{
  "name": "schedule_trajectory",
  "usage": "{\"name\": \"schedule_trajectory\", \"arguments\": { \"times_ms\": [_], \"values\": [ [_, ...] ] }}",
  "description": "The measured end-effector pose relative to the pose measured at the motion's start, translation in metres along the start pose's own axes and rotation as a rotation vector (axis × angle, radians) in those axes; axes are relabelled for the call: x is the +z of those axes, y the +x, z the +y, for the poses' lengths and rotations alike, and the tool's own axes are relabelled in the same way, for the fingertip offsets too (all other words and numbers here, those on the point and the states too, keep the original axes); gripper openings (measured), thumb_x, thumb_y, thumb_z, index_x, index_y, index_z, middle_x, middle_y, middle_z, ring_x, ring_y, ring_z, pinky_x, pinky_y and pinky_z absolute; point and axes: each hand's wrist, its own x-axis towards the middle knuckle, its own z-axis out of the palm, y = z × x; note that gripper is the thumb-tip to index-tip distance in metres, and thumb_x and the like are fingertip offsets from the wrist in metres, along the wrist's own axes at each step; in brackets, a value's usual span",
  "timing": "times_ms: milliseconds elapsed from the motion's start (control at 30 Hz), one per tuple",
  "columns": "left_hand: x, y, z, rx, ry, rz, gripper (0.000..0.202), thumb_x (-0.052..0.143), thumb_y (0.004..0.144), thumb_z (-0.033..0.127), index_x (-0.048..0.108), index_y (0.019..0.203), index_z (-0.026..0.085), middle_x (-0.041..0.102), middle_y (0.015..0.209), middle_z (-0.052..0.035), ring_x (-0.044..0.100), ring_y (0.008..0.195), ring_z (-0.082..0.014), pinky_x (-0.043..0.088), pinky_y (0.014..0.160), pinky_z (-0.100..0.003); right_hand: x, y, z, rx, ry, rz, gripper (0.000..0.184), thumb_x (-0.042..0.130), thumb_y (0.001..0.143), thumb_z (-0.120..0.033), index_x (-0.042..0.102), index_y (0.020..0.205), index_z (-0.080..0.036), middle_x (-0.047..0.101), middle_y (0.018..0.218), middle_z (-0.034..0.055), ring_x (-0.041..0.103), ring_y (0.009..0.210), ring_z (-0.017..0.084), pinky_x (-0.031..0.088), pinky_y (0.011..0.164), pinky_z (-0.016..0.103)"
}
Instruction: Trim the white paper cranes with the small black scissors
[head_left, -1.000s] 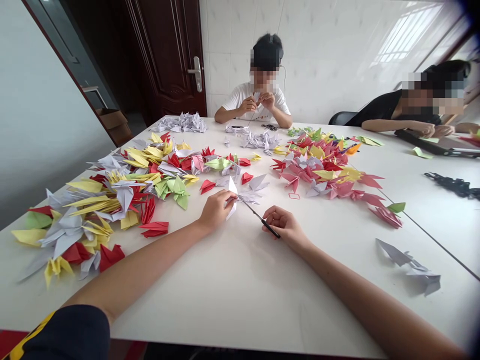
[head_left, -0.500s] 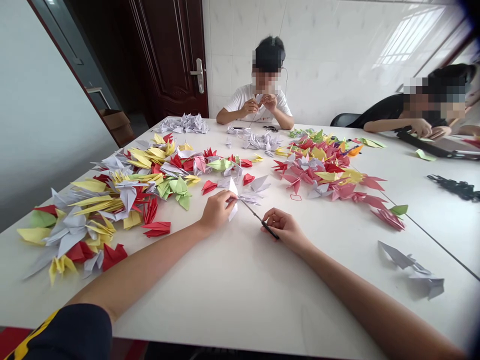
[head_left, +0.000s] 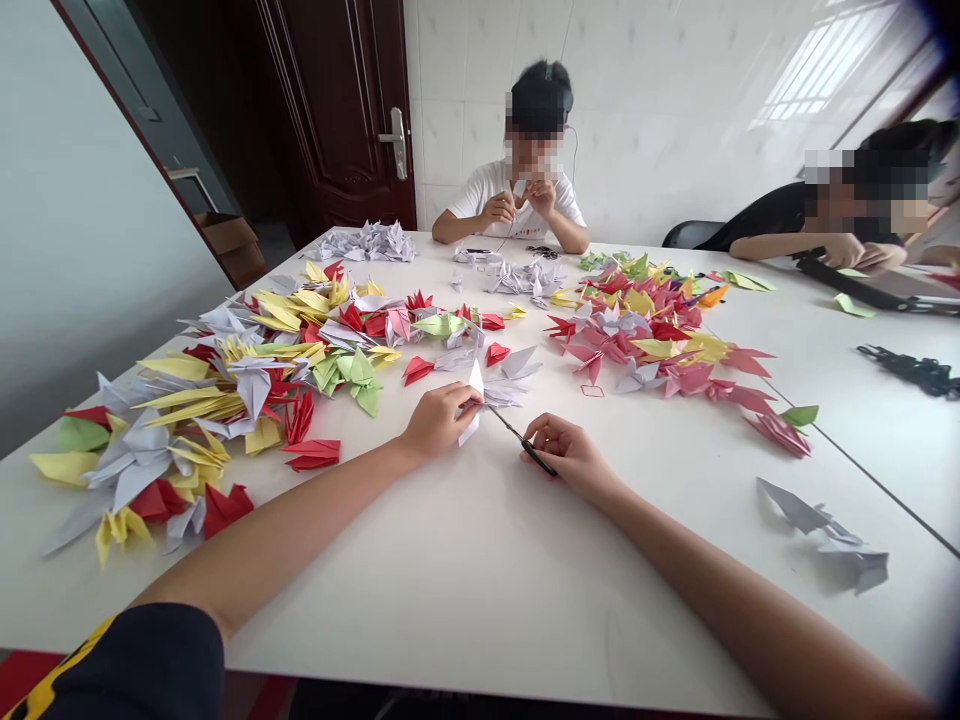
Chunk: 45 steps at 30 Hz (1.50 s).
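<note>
While my left hand point(head_left: 439, 422) pinches a white folded paper point(head_left: 472, 405), my right hand point(head_left: 566, 450) holds a thin black stick point(head_left: 525, 445) the way you hold a pencil. Both hands are closed on their things, and they are near each other. The white paper stands up just past my fingers point(head_left: 459, 405), above the white table point(head_left: 450, 600). The thin end of the stick points at the paper and comes very close to it. I can't tell if it touches, because my fingers hide that spot.

I think this step is working on this one paper with the stick, maybe to poke or curl it. The next move calls for a steady left hand and a careful stick, so the paper does not bend the wrong way.

A big heap of yellow, red and gray paper cranes point(head_left: 247, 400) sits to my left, and a heap of pink and red paper cranes point(head_left: 645, 340) sits ahead on my right. Two gray paper cranes point(head_left: 821, 530) lie by my right arm point(head_left: 735, 590). Across the table, a person point(head_left: 521, 170) holds up a bit of paper with both hands.
</note>
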Motion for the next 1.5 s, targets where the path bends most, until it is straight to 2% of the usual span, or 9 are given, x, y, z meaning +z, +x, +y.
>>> {"name": "schedule_trajectory", "arguments": {
  "times_ms": [100,200,600,867,1133,1300,1500],
  "values": [
    [0.0005,-0.0005,-0.0005,0.025,-0.003,-0.021,0.012,0.063,0.096,0.011,0.069,0.096,0.021,0.072,0.096,-0.0021,0.070,0.087,-0.0198,0.055,0.078,-0.029,-0.0008,-0.0012,-0.0005,-0.013,0.005,-0.001,0.048,0.084,0.075,-0.055,0.061,0.095,-0.018,0.058,0.069,-0.0024,0.051,0.052,0.007,0.039,0.048,0.020],
    [0.0012,-0.0001,-0.0008,-0.006,-0.003,-0.020,0.013,0.062,0.095,0.010,0.069,0.096,0.021,0.072,0.097,-0.0029,0.070,0.086,-0.0195,0.057,0.078,-0.029,-0.0013,-0.0022,-0.0012,-0.019,0.033,0.003,0.049,0.085,0.074,-0.055,0.060,0.095,-0.018,0.056,0.068,-0.0032,0.051,0.052,0.007,0.039,0.048,0.021],
    [0.0008,0.0014,-0.0012,-0.030,-0.021,0.101,0.015,0.064,0.091,0.006,0.068,0.090,0.020,0.072,0.091,-0.0016,0.070,0.086,-0.0206,0.055,0.077,-0.030,-0.0003,-0.0017,0.0011,-0.024,0.043,0.018,0.048,0.085,0.074,-0.054,0.061,0.096,-0.019,0.061,0.072,-0.0013,0.052,0.054,0.008,0.039,0.050,0.022],
    [0.0016,0.0002,-0.0014,-0.003,0.002,0.084,0.014,0.063,0.093,0.007,0.066,0.091,0.020,0.071,0.096,-0.0036,0.070,0.095,-0.0225,0.055,0.084,-0.032,0.0029,-0.0022,-0.0009,-0.051,-0.014,0.052,0.045,0.085,0.074,-0.053,0.061,0.091,-0.018,0.056,0.068,-0.0023,0.048,0.053,0.007,0.037,0.051,0.022],
    [0.0019,-0.0009,-0.0020,0.033,0.006,0.078,0.017,0.063,0.092,0.004,0.067,0.093,0.020,0.070,0.094,-0.0017,0.069,0.089,-0.0201,0.054,0.078,-0.029,0.0019,-0.0035,-0.0007,-0.055,0.017,0.045,0.047,0.087,0.072,-0.050,0.061,0.092,-0.018,0.054,0.068,-0.0036,0.048,0.053,0.006,0.038,0.051,0.021],
    [0.0021,-0.0003,-0.0023,0.065,0.011,0.086,0.017,0.065,0.093,0.004,0.068,0.094,0.020,0.070,0.094,-0.0016,0.069,0.088,-0.0201,0.053,0.078,-0.029,0.0021,-0.0028,0.0010,-0.056,-0.017,0.036,0.042,0.082,0.078,-0.050,0.061,0.093,-0.017,0.051,0.066,-0.0050,0.049,0.051,0.006,0.039,0.051,0.021],
    [0.0020,-0.0008,-0.0028,0.044,0.023,0.065,0.016,0.065,0.093,0.005,0.069,0.095,0.020,0.071,0.094,-0.0019,0.070,0.088,-0.0209,0.053,0.078,-0.030,-0.0009,-0.0015,0.0011,-0.041,-0.010,0.002,0.044,0.085,0.076,-0.048,0.062,0.097,-0.018,0.056,0.068,-0.0035,0.052,0.051,0.008,0.041,0.049,0.021]
  ]
}}
